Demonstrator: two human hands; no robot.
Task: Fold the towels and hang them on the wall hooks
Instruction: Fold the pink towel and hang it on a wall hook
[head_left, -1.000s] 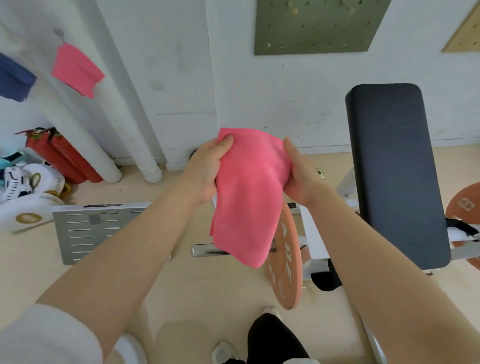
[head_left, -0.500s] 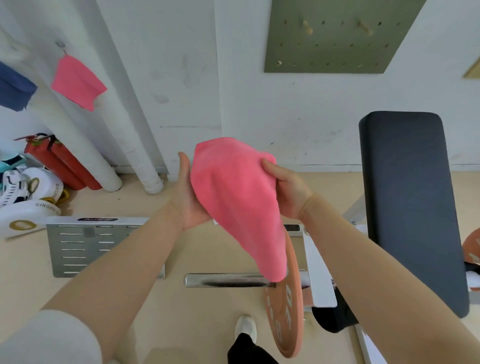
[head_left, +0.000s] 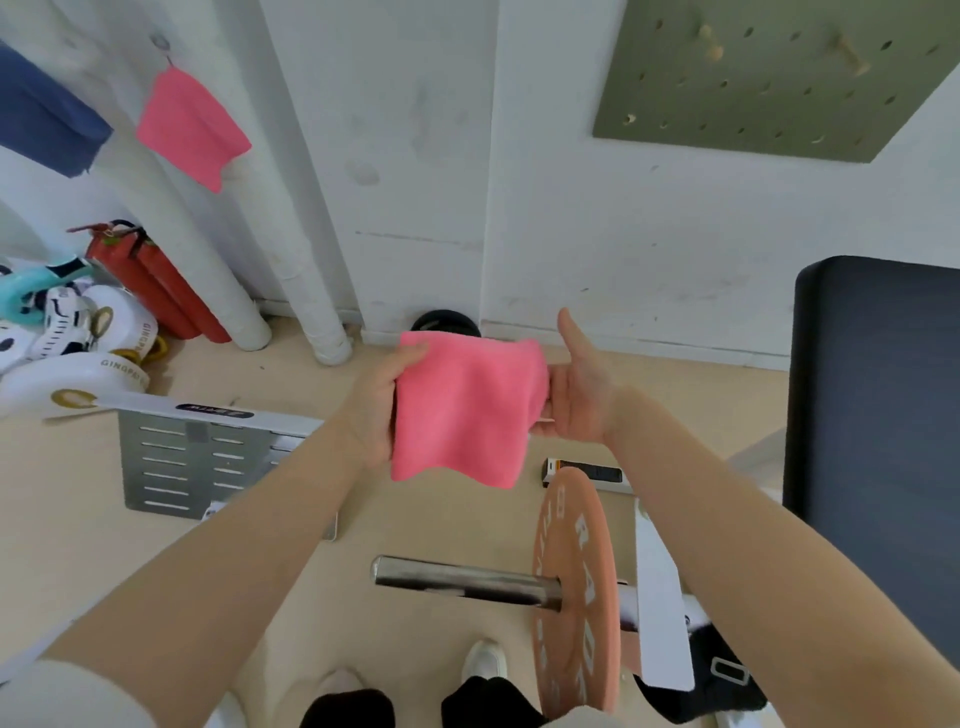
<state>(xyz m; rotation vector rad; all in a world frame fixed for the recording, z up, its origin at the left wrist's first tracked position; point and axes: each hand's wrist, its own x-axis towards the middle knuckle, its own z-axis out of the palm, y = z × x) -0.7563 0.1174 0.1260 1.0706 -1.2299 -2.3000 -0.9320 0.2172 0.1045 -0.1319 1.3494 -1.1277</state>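
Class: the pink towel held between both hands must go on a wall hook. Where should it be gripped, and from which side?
Grip the pink towel along its top folded edge, pinching from above near a corner. The left hand already holds the upper left; the cloth hangs limp below, so the top probably controls it best.

"GINGPAI" on the white round case (head_left: 78, 376); partial letters "RA" on the pink weight plate (head_left: 576, 587).

Right hand (head_left: 576, 395) fingers hidden behind pink towel (head_left: 465, 410); blue towel (head_left: 44, 111) cut by left edge; hook (head_left: 158, 41) blurred
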